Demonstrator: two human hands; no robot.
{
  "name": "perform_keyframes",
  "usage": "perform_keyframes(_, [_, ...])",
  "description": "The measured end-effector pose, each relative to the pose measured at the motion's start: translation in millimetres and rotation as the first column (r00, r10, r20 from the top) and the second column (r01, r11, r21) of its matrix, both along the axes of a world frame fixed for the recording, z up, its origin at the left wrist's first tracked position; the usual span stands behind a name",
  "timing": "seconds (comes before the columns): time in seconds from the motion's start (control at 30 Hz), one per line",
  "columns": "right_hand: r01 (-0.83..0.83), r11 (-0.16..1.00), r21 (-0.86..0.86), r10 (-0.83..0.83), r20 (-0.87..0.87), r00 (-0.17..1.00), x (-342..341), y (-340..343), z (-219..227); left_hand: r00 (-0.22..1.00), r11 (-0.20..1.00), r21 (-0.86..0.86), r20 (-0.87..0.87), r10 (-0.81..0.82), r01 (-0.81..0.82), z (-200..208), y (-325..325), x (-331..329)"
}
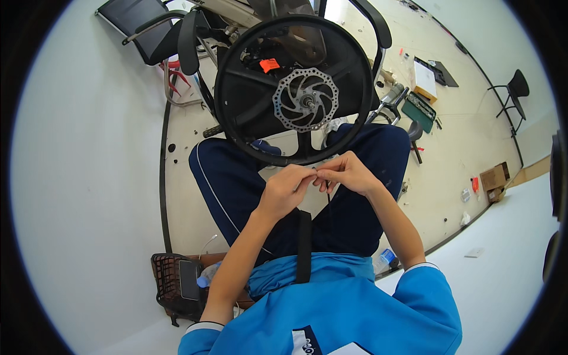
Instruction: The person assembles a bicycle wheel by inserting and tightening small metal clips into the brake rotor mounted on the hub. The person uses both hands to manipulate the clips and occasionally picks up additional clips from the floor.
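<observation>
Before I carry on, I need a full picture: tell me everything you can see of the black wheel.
The black wheel has a slim round rim and broad spokes, perhaps painted metal. A silvery, hole-studded disc with curved arms surrounds its hub, where an axle end protrudes. Its disc side faces the camera, beyond the left hand and right hand, in front of a black chair; what it touches is unclear.

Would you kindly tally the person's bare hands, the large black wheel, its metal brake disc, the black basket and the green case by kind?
Bare hands: 2 (left hand, right hand)
Black wheel: 1
Brake disc: 1
Black basket: 1
Green case: 1
Total: 6
</observation>
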State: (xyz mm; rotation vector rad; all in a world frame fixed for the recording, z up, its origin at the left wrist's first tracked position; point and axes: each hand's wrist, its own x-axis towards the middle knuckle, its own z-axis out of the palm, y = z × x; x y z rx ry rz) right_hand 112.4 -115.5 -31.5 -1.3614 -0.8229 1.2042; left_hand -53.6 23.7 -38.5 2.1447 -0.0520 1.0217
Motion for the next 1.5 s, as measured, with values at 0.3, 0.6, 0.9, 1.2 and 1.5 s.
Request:
perform_keyframes(0.3, [0.317,0.928,0.197,-0.372,0.429,0.823,47.4,21.3,0.3,0.986,0.947,-0.275,-0.064,0.156,-0.168,-16.5,9.0,37.7])
perform_keyframes(0.6, [0.147,0.89,0.431,-0.455,0.855,0.247,70.9,69.8,27.0,0.979,0.964,-0.175,0.022,0.205,-0.198,0.9,30.2,86.7])
perform_keyframes(0.9, [0.098,0.967,0.235,-0.217,0.962,-0.163,63.8,82.6,25.6,0.969,0.971,-0.019,0.057,0.241,-0.24,13.7,45.0,91.1])
perform_keyframes(1.2, [0.072,0.994,0.08,-0.063,0.974,-0.217,54.9,87.2,43.3,0.95,0.878,0.385,-0.005,0.312,-0.286,33.1,63.0,114.6])
perform_keyframes(1.5, [0.056,0.985,0.163,-0.166,0.984,0.067,76.7,84.1,40.5,0.978,0.89,0.413,0.018,0.206,-0.194,19.2,75.4,134.1])
